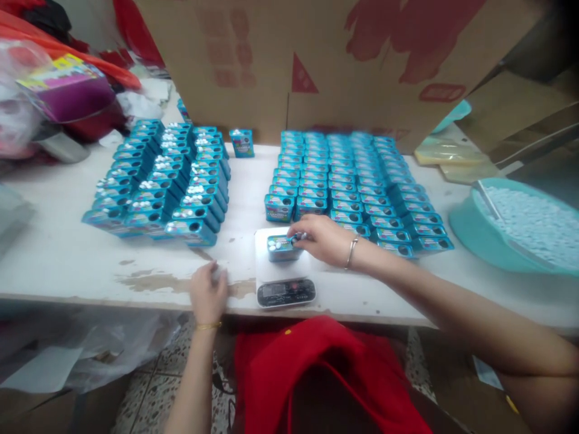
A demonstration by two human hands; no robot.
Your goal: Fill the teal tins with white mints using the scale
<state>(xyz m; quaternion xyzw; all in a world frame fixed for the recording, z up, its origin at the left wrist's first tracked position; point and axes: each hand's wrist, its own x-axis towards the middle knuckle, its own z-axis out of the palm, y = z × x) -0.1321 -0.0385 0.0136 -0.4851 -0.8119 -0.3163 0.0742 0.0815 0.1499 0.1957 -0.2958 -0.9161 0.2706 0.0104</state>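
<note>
A small blue box (284, 250) with white pellets on its top sits on a kitchen scale (265, 265) near the table's front edge. My right hand (323, 238) reaches over that box from the right. Its fingers are pinched together at the top opening, with small pale pellets showing by the fingertips. My left hand (208, 292) rests at the table edge, left of the scale. The fingers there are curled with the thumb close to them; what they hold, if anything, is too blurred to make out.
Rows of blue boxes topped with white pellets (194, 226) stand left; more rows (346, 205) stand right. One single box (242, 144) is at the back. A large cardboard box (271, 72) walls the rear. A turquoise basin (474, 235) of pellets with a scoop stands far right.
</note>
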